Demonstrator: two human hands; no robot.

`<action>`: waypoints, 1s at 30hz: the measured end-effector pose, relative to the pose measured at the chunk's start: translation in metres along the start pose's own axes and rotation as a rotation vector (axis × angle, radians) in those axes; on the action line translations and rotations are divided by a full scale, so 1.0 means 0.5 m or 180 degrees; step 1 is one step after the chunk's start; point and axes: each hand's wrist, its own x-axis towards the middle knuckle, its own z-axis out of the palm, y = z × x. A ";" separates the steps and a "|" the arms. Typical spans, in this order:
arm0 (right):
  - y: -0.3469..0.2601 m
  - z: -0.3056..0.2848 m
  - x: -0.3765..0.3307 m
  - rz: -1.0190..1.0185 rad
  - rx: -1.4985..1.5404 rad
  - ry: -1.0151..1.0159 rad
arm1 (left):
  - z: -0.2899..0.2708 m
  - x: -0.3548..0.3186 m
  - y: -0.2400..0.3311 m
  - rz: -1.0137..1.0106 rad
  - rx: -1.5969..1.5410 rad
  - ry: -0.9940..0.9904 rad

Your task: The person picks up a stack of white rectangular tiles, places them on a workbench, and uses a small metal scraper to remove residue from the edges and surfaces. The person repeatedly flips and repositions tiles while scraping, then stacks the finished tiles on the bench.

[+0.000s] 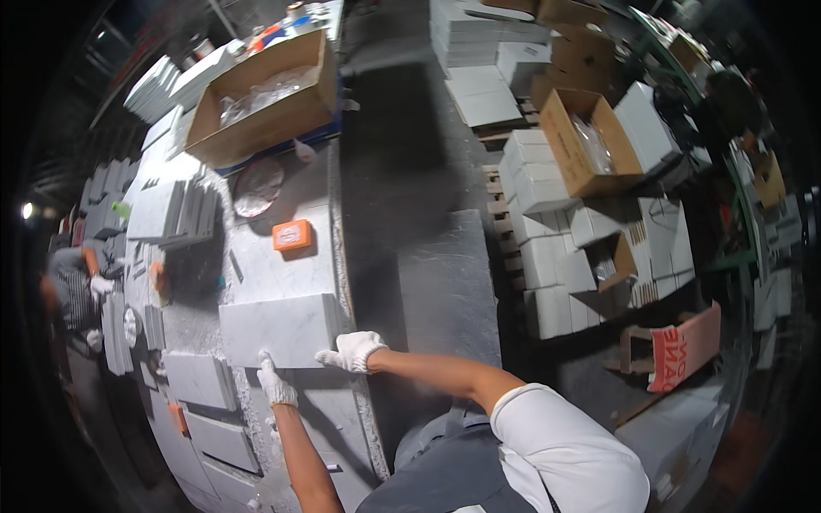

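Observation:
A pale grey-veined stone slab [280, 327] lies across the long stone-topped bench in front of me. Both my hands wear white knitted gloves. My left hand [277, 382] holds the slab's near edge, left of its middle, with a thumb or finger showing on the top face. At the near right corner, my right hand [354, 351] is closed on the edge, its fingertips pointing left. Whatever fingers lie under the slab are hidden. Beyond the slab sit an orange box [292, 235] and a round plastic-wrapped item [258, 187].
A large cardboard box [261, 107] stands farther along the bench. Stone slabs [167, 211] are stacked on the left, where another person [77, 278] works. White boxes [547, 256] on pallets and a stool with a red cover [684, 346] stand to the right.

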 end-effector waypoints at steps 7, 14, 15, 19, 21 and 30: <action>0.013 0.016 -0.003 -0.0102 0.0181 0.0156 | -0.002 -0.011 0.031 -0.0104 0.0002 -0.0793; 0.012 0.026 -0.008 0.0011 0.0417 0.0121 | 0.031 -0.092 0.002 0.0091 -0.0483 -0.0910; 0.015 0.024 -0.009 0.0085 0.0473 0.0099 | 0.043 -0.128 -0.018 0.0158 -0.0757 -0.1108; 0.019 0.028 -0.009 0.0022 0.0488 0.0110 | 0.055 -0.321 -0.119 -0.0013 -0.0112 0.0157; 0.023 0.027 -0.007 -0.0017 0.0492 0.0102 | 0.046 -0.426 -0.184 0.0064 -0.0394 -0.0204; 0.018 0.033 -0.002 0.0145 0.0337 0.0201 | -0.090 -0.697 -0.302 -0.0870 -0.0382 -0.0686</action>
